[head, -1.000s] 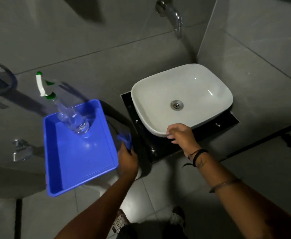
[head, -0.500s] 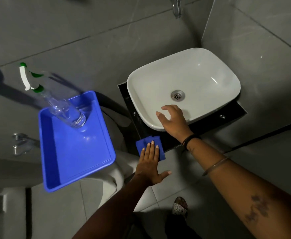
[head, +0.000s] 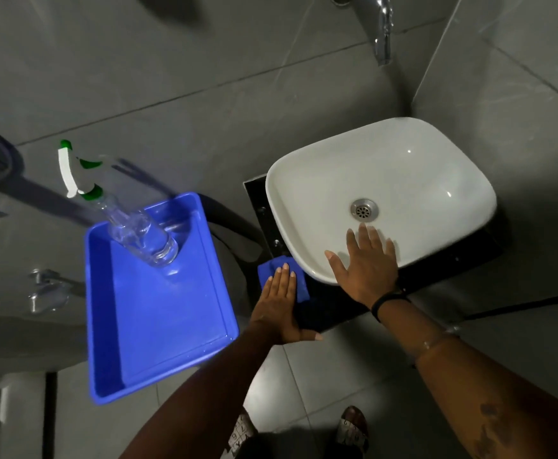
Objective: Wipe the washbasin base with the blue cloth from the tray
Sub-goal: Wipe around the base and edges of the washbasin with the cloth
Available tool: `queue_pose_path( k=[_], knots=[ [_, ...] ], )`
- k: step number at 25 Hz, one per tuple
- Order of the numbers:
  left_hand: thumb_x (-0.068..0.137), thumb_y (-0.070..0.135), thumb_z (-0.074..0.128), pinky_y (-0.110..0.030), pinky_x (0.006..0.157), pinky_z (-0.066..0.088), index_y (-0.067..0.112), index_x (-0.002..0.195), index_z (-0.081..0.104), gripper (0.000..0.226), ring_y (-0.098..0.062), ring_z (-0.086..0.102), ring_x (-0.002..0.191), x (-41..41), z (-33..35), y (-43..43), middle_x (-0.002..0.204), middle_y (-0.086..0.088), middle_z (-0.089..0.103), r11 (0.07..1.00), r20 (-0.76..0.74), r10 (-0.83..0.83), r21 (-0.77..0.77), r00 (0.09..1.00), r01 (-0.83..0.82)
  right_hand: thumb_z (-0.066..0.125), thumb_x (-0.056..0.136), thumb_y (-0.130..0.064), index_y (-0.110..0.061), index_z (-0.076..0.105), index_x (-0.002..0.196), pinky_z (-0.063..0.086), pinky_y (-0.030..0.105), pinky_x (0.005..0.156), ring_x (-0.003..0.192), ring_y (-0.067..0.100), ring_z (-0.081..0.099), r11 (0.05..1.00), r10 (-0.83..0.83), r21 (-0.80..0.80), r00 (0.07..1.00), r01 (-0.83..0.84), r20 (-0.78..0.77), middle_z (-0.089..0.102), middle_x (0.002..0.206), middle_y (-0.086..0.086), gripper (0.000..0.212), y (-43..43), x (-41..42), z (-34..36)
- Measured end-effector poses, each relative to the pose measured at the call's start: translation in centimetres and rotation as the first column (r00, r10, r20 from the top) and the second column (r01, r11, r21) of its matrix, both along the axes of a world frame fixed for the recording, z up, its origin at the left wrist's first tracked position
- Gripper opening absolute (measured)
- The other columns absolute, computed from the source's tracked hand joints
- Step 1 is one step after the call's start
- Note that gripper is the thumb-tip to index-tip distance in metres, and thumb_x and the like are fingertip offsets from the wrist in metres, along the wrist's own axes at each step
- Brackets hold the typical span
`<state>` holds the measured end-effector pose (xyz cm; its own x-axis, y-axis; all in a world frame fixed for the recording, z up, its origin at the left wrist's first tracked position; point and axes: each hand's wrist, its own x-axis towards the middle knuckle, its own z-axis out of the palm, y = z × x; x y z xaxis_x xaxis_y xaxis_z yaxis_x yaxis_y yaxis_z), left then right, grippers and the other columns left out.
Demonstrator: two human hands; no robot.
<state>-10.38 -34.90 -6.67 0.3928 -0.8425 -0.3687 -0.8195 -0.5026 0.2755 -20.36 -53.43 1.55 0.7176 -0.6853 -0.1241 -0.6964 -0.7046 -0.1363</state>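
Observation:
A white washbasin (head: 403, 180) sits on a black base slab (head: 453, 256). The blue cloth (head: 267, 270) lies flat on the slab's front-left corner, just under the basin's rim. My left hand (head: 279, 303) presses flat on the cloth with fingers straight and together, covering most of it. My right hand (head: 367, 263) rests open, fingers spread, on the basin's near rim and inner wall, just below the drain (head: 364, 209). The blue tray (head: 158, 326) stands to the left of the slab.
A clear spray bottle (head: 138, 233) with a white and green trigger stands in the tray's far end. A chrome tap (head: 381, 28) juts out above the basin. Grey tiled walls close in behind and to the right. My feet (head: 353, 425) show on the floor below.
My left hand went from holding the bunched cloth beside the tray to pressing it flat on the slab. My right hand slid from the basin's front rim further into the bowl.

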Motion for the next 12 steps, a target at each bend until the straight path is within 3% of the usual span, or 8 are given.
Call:
queue_pose_path(
  k=[3, 6, 12],
  knots=[
    [0.055, 0.092, 0.060, -0.042, 0.123, -0.012, 0.007, 0.156, -0.014, 0.151, -0.029, -0.023, 0.150, 5.7, 0.5, -2.1, 0.164, -0.016, -0.022, 1.000, -0.034, -0.022, 0.020, 0.999, 0.022, 0.025, 0.084, -0.066, -0.014, 0.039, 0.142, 0.030, 0.054, 0.111, 0.141, 0.031, 0.035, 0.998, -0.013, -0.065, 1.000, 0.012, -0.018, 0.041, 0.151, 0.014, 0.079, 0.2, 0.0, 0.0],
    [0.053, 0.086, 0.070, -0.044, 0.125, -0.007, 0.004, 0.157, -0.007, 0.152, -0.032, -0.015, 0.153, 11.9, 0.8, -4.3, 0.165, -0.020, -0.014, 0.997, 0.018, -0.077, 0.028, 0.997, 0.077, 0.029, 0.084, -0.064, -0.011, 0.046, 0.137, 0.043, 0.052, 0.101, 0.130, 0.034, 0.049, 0.996, 0.010, -0.093, 0.999, -0.007, 0.037, 0.054, 0.140, 0.015, 0.076, 0.2, -0.2, -0.2],
    [0.054, 0.083, 0.073, -0.042, 0.123, -0.007, 0.003, 0.157, -0.002, 0.150, -0.032, -0.008, 0.154, 22.8, 1.1, -9.6, 0.166, -0.020, -0.008, 0.999, 0.072, -0.027, 0.026, 0.997, 0.025, 0.034, 0.085, -0.062, -0.008, 0.048, 0.136, 0.051, 0.051, 0.092, 0.122, 0.035, 0.056, 0.995, 0.048, -0.087, 0.996, -0.040, 0.081, 0.061, 0.133, 0.015, 0.076, -0.2, 0.1, -1.0]
  ],
)
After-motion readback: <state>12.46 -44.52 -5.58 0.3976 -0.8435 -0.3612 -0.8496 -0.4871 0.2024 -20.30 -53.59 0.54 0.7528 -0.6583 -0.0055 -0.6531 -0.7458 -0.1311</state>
